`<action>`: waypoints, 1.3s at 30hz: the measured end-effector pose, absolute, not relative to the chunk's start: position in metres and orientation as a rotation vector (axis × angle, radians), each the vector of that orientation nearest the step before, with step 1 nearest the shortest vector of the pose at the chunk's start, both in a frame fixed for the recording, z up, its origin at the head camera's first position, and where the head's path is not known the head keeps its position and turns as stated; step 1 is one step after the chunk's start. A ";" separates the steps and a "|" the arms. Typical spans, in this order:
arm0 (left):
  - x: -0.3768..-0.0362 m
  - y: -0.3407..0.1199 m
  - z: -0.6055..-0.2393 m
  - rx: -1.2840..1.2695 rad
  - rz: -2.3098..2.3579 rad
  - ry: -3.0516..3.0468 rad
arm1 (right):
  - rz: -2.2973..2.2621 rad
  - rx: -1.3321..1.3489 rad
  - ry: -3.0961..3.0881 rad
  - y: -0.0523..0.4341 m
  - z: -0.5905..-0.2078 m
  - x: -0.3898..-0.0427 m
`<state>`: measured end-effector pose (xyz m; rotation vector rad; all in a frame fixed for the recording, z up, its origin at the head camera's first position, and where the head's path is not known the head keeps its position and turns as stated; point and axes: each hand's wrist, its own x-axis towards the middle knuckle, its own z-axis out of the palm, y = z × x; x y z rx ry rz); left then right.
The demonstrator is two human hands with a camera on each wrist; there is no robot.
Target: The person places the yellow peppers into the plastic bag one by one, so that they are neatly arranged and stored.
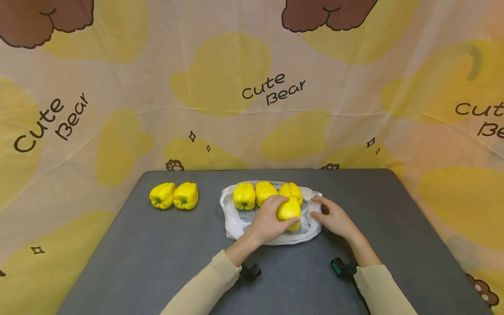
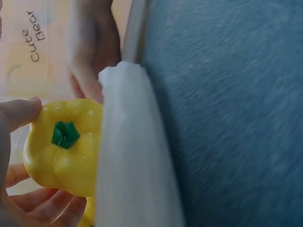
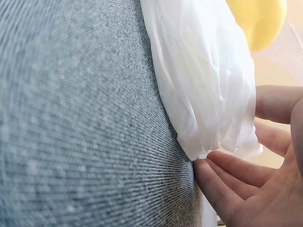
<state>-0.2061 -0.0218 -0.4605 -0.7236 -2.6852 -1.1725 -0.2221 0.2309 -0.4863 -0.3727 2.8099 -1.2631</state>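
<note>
Sleeves [image 1: 204,286] of pale beige come up from the bottom edge of the head view, each arm wearing a dark wrist camera, and both hands meet over a white plastic bag [image 1: 236,225] lying on the grey bench [image 1: 138,253]. Left hand [image 1: 267,221] curls its fingers and thumb round a yellow pepper [image 1: 288,211], holding it at the bag's right half, just above the plastic; the left wrist view shows the same pepper [image 2: 64,146] with its green stem [image 2: 65,134] facing the camera, fingertips cupped beneath it and a thumb on its upper edge, the white bag wall [image 2: 132,156] just beside it. Right hand [image 1: 332,217] lies at the bag's right edge with its fingers fairly straight and relaxed; in the right wrist view the fingertips [image 3: 222,187] touch the lowest fold of the bag [image 3: 203,80] where it meets the bench [image 3: 80,118], though whether they pinch the plastic cannot be told.

Beyond the held pepper, three more peppers [image 1: 264,192] sit in a row inside the bag's far side, touching one another. Well to the left, apart from the bag, two peppers [image 1: 174,195] rest side by side on the bench. Behind the bench hangs a backdrop [image 1: 271,89] printed with yellow patches, brown paws and the words "Cute Bear".
</note>
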 end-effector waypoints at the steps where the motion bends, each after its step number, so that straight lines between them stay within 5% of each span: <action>1: -0.205 -0.020 -0.463 -0.717 -1.176 -2.695 | -1.264 -0.370 2.810 0.231 -0.486 -0.222; 39: -0.196 -0.014 -0.473 -0.653 -1.248 -2.861 | -1.246 -0.351 2.784 0.233 -0.488 -0.224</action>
